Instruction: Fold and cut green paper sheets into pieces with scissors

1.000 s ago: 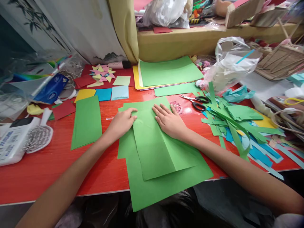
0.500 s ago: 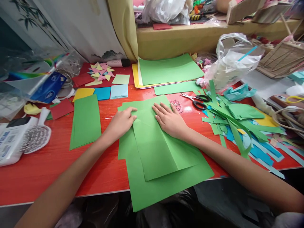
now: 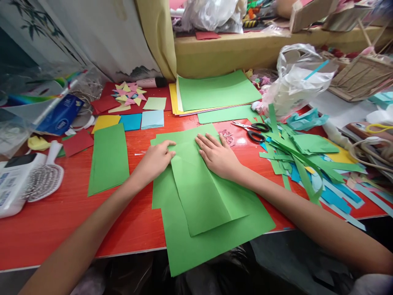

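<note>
A creased sheet of green paper [image 3: 199, 200] lies on top of larger green sheets [image 3: 181, 246], which overhang the table's front edge. My left hand [image 3: 156, 162] is at the creased sheet's upper left edge, its fingers curled and thumb and index finger closed on the paper there. Flat on the same sheet, just right of its middle, rests my right hand [image 3: 219, 157] with fingers spread. A fold line runs down from beneath that hand towards the sheet's lower edge. Black-handled scissors [image 3: 253, 130] lie partly open beyond my right hand.
Green and blue paper strips [image 3: 307, 164] are heaped at the right. A narrow green stack [image 3: 109, 159] and a hairbrush [image 3: 46, 178] lie left. At the back are a stack of large coloured sheets [image 3: 217, 90], small paper squares [image 3: 152, 119], folded paper pieces [image 3: 129, 94] and a plastic bag [image 3: 297, 82].
The camera view has shifted slightly. Both hands keep their places on the green paper, and nothing else has visibly moved.
</note>
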A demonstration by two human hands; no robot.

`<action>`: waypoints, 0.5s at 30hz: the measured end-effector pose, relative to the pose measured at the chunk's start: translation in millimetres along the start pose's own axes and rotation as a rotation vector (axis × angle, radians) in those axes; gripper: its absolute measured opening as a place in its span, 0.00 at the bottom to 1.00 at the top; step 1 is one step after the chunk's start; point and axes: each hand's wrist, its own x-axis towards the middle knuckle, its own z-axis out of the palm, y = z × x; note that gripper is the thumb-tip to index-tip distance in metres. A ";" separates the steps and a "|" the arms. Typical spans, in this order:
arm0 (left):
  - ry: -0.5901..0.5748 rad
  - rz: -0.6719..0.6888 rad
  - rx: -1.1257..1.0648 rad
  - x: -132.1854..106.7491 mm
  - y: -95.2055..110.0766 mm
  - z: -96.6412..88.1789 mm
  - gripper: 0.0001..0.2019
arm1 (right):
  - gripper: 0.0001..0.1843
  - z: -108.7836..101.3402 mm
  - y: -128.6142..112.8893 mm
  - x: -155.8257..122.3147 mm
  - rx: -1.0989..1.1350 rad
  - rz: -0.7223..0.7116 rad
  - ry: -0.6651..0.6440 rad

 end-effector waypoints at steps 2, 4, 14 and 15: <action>-0.001 -0.006 0.000 -0.4 0.9 0.0 0.19 | 0.28 0.0 -0.1 -0.3 0.002 -0.001 0.000; -0.001 -0.012 -0.002 -0.7 1.8 0.2 0.19 | 0.28 0.0 -0.2 -0.6 0.003 -0.001 0.000; 0.011 -0.010 0.002 0.0 0.5 2.2 0.19 | 0.28 0.2 0.3 0.6 0.000 0.000 0.002; 0.010 -0.010 0.002 -0.2 0.6 2.0 0.19 | 0.28 0.1 0.2 0.6 0.001 0.000 0.002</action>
